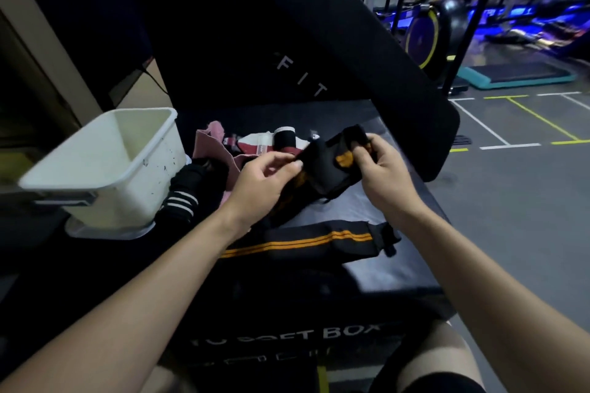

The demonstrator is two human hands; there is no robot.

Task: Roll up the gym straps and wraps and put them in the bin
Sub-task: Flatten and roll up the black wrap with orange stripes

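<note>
Both hands hold a black wrap with orange markings (325, 169) above a black soft box (367, 281). My left hand (261, 182) pinches its left edge; my right hand (380, 166) grips its right end, fingers curled round the fabric. Its tail trails down toward a black strap with two orange stripes (313, 241) lying flat on the box. A white bin (105, 166) stands at the left, and nothing shows inside it. Beside the bin lies a black wrap with white stripes (182, 198). Behind my hands lies a pile of pink and maroon-white wraps (252, 143).
A large black pad (287, 41) leans upright behind the box. To the right is grey gym floor (510, 201) with white and yellow lines, a teal step platform (517, 75) and exercise machines. My knees show at the bottom edge.
</note>
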